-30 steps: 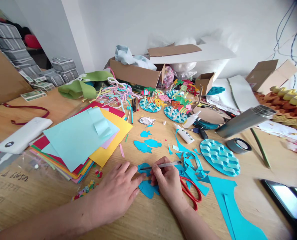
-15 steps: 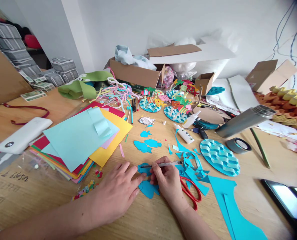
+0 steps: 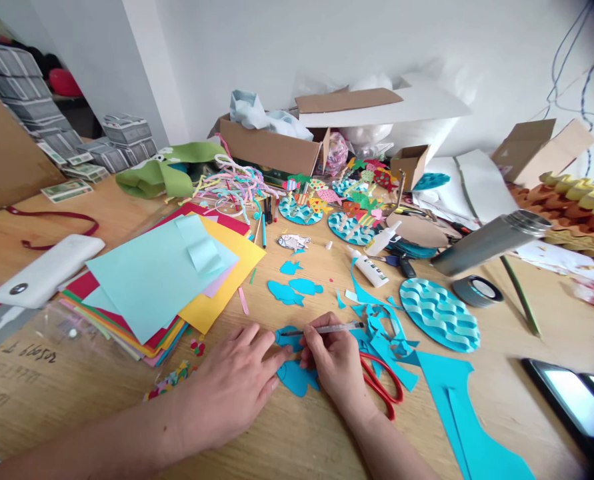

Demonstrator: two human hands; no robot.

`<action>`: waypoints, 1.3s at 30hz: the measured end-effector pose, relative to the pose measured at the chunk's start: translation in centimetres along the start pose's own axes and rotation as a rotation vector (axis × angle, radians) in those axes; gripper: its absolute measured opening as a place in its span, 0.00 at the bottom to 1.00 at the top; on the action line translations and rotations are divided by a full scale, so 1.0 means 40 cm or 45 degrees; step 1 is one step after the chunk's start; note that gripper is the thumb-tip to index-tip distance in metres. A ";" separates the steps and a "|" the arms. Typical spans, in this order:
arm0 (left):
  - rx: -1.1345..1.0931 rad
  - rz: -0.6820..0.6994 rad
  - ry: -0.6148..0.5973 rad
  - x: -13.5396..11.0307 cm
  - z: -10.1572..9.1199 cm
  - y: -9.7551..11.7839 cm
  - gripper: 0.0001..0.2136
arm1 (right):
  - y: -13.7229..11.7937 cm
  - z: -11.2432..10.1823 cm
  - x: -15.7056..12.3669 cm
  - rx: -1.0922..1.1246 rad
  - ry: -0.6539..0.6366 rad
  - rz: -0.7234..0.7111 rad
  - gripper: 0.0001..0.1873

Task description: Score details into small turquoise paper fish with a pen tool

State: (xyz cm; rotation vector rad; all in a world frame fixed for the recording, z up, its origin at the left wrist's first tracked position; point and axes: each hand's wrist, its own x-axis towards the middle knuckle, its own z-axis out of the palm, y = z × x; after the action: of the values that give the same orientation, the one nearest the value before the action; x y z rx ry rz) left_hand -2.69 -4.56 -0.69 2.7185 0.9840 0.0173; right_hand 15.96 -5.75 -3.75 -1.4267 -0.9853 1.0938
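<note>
Right hand (image 3: 337,363): fingers pinched around a clear pen (image 3: 321,329), its tip pointing left onto a blue paper piece (image 3: 295,375) lying flat at the near centre of the desk (image 3: 297,440). Left hand (image 3: 231,385): fingers spread flat, pressing on the left edge of the same blue paper piece, fingertips just beside the pen tip. Red-handled scissors (image 3: 383,390): flat on the desk, touching the right wrist's right side, partly under blue paper scraps (image 3: 383,327). Three blue fish cut-outs (image 3: 291,288): just beyond the hands. Stack of coloured paper sheets (image 3: 161,280): left of the cut-outs, pale blue sheet on top. White power bank (image 3: 47,270): far left. Round blue wave disc (image 3: 439,313): right of the scraps, with a tape roll (image 3: 477,291) and a tilted metal flask (image 3: 491,241) beyond it. Glue bottle (image 3: 371,269): lying on its side beyond the scraps. Open cardboard box (image 3: 271,150): far centre, holding crumpled pale blue material (image 3: 257,113). Small open cardboard box (image 3: 411,163): far right of centre, contents cannot be told. Tablet (image 3: 571,403): near right edge.
</note>
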 end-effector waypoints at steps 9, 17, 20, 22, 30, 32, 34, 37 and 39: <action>0.001 -0.005 0.002 -0.004 0.000 0.002 0.15 | 0.000 0.000 0.001 0.005 -0.006 0.010 0.20; 0.003 -0.011 -0.002 -0.003 0.008 0.002 0.14 | -0.002 0.000 0.000 0.011 -0.016 -0.007 0.23; 0.013 -0.006 0.003 -0.001 0.007 0.001 0.15 | -0.001 0.001 -0.001 0.023 -0.025 0.001 0.24; 0.023 0.002 0.005 0.000 0.005 0.001 0.16 | -0.001 0.001 -0.001 0.025 -0.029 0.009 0.24; 0.016 -0.002 0.000 -0.003 0.006 0.000 0.15 | -0.002 0.001 0.002 0.012 -0.027 0.006 0.25; 0.020 -0.003 -0.003 -0.004 0.006 0.001 0.15 | -0.001 0.001 0.003 0.013 -0.026 0.010 0.25; 0.020 -0.007 -0.006 -0.003 0.005 0.002 0.15 | 0.000 0.001 0.004 0.017 -0.020 0.007 0.25; 0.016 -0.007 -0.005 -0.003 0.004 0.002 0.15 | 0.001 0.002 0.003 0.024 -0.014 -0.002 0.25; 0.010 -0.007 -0.004 -0.003 0.004 0.002 0.15 | 0.002 0.001 0.001 0.031 -0.013 0.002 0.24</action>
State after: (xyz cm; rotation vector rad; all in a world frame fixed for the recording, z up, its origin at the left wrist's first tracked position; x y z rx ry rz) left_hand -2.72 -4.72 -0.83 2.7218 0.9933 0.0082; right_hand 15.94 -5.69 -3.85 -1.4035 -0.9749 1.1119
